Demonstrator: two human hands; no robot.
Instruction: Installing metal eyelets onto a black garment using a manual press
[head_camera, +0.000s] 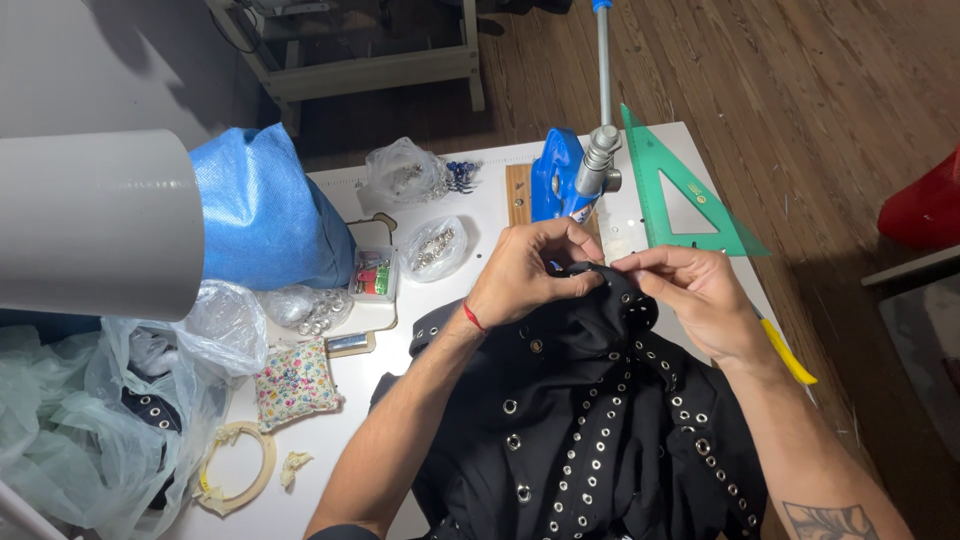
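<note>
On the white worktop (350, 470), we pinch one black fabric garment studded with silver metal eyelets (590, 430) between our left hand (530, 270) and right hand (690, 285), both closed on its raised edge, before one blue hand press (560, 180).

white table (330, 395) | brown wood floor (800, 110) | pale wall (90, 70)

left hand (528, 272) pinching, right hand (690, 290) pinching, forearms converging
</note>
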